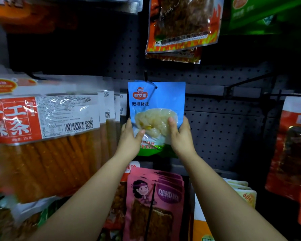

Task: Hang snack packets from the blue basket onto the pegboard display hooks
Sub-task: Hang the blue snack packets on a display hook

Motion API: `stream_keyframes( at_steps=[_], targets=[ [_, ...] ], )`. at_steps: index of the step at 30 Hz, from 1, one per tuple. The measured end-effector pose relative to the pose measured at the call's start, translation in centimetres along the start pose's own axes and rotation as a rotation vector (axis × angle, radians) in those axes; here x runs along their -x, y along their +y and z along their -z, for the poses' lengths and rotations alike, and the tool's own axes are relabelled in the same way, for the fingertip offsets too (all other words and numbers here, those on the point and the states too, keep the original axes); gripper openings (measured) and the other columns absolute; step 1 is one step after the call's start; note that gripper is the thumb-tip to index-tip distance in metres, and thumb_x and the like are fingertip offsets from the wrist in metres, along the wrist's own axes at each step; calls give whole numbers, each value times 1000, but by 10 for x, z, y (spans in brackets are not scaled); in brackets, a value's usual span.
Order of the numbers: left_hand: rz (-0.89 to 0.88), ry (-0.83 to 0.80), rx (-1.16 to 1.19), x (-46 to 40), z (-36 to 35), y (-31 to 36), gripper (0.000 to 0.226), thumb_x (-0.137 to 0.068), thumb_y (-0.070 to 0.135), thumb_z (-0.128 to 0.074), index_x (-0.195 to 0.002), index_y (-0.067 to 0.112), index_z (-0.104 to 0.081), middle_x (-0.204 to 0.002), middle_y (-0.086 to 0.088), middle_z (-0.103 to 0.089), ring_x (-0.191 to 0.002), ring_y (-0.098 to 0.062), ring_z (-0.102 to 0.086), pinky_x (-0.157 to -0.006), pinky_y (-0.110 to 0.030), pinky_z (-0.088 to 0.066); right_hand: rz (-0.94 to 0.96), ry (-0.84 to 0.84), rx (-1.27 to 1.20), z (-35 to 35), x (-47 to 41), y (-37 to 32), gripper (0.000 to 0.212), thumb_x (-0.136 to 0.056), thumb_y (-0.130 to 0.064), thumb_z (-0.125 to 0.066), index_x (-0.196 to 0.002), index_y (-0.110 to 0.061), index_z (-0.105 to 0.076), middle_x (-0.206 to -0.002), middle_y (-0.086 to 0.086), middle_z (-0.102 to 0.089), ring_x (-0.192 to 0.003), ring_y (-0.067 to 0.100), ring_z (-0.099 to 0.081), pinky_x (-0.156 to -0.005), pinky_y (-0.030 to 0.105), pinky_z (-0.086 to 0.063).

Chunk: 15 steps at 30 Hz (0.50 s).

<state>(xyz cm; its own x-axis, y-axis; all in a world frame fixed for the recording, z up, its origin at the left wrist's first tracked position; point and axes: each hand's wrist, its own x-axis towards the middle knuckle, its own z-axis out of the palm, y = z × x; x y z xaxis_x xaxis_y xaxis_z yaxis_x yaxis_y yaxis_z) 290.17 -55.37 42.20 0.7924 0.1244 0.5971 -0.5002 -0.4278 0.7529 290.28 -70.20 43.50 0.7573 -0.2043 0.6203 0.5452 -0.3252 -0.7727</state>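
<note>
Along the left edge, a crowded row of glossy clear-film packets of orange sticks (47, 136) juts out from the dark perforated pegboard (224, 136), their right edges close beside the left hand (131, 136). That hand and the right hand (180, 134) each pinch a lower side of one smooth blue snack packet (155, 108), thumbs on its front, its punched top hole at a thin black hook (146, 76). Right of it lies a bare stretch of board, then red packets (292, 150) at the far edge; a stack of pink packets (155, 202) hangs below.
</note>
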Motion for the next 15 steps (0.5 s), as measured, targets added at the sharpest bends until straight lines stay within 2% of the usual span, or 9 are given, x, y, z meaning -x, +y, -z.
stream_keyframes(
  at_steps=[3, 5, 6, 8, 9, 11, 13, 14, 15],
  targets=[
    [9, -10, -7, 3, 0, -1, 53, -96, 21, -49, -145, 19, -29, -144, -7, -38, -131, -24, -40, -105, -37, -36, -1, -15, -10, 2, 2, 1, 49, -96, -43, -46, -136, -14, -40, -131, 6, -52, -119, 21, -53, -101, 39, -44],
    [-20, -10, 22, 9, 1, -2, 56, -95, 17, -51, -146, 18, -27, -144, -7, -40, -131, -23, -41, -107, -41, -37, -10, -22, -23, 3, 7, 5, 49, -96, -43, -48, -136, -16, -40, -126, 0, -54, -113, 16, -54, -90, 26, -46],
    [-25, -3, 50, 13, 1, -4, 58, -94, 15, -51, -147, 18, -25, -146, -6, -39, -132, -21, -40, -107, -38, -37, -20, -24, -24, 3, 10, 6, 50, -95, -43, -49, -136, -16, -39, -122, -3, -55, -108, 13, -55, -81, 18, -44],
    [-4, 21, 81, 26, 0, -7, 67, -95, 17, -52, -150, 19, -15, -153, -2, -29, -135, -13, -33, -104, -22, -31, -36, -31, -7, 4, 16, 10, 52, -94, -42, -51, -138, -17, -39, -117, -7, -55, -102, 10, -55, -70, 8, -40],
    [7, 32, 80, 33, 1, -10, 70, -95, 20, -52, -151, 20, -10, -156, 1, -23, -136, -9, -28, -102, -17, -24, -38, -33, 5, 5, 20, 11, 53, -94, -42, -53, -138, -18, -38, -117, -8, -55, -101, 9, -55, -71, 9, -40],
    [16, 22, 69, 48, 3, -15, 74, -95, 25, -52, -151, 22, -4, -158, 4, -14, -140, -8, -22, -106, -19, -19, -38, -35, 18, 8, 30, 13, 54, -93, -41, -56, -139, -18, -38, -118, -8, -54, -103, 9, -54, -75, 12, -41],
    [37, -5, 132, 65, 6, -19, 74, -94, 25, -53, -150, 28, -5, -158, 7, -12, -132, 7, -30, -109, -25, -29, -72, -17, 31, 11, 42, 16, 58, -92, -40, -57, -141, -17, -36, -127, -3, -51, -116, 15, -52, -89, 21, -43],
    [65, -10, 214, 75, 8, -20, 72, -94, 22, -53, -150, 29, -9, -157, 7, -15, -125, 13, -33, -105, -22, -32, -103, 4, 61, 14, 49, 17, 60, -92, -39, -58, -143, -16, -34, -135, 2, -48, -123, 19, -48, -95, 26, -40],
    [104, -6, 314, 86, 10, -22, 67, -94, 17, -54, -148, 30, -17, -154, 7, -21, -124, 12, -33, -102, -20, -31, -131, 29, 90, 16, 59, 18, 60, -92, -37, -58, -143, -16, -34, -139, 6, -45, -126, 20, -45, -97, 27, -37]
  ],
)
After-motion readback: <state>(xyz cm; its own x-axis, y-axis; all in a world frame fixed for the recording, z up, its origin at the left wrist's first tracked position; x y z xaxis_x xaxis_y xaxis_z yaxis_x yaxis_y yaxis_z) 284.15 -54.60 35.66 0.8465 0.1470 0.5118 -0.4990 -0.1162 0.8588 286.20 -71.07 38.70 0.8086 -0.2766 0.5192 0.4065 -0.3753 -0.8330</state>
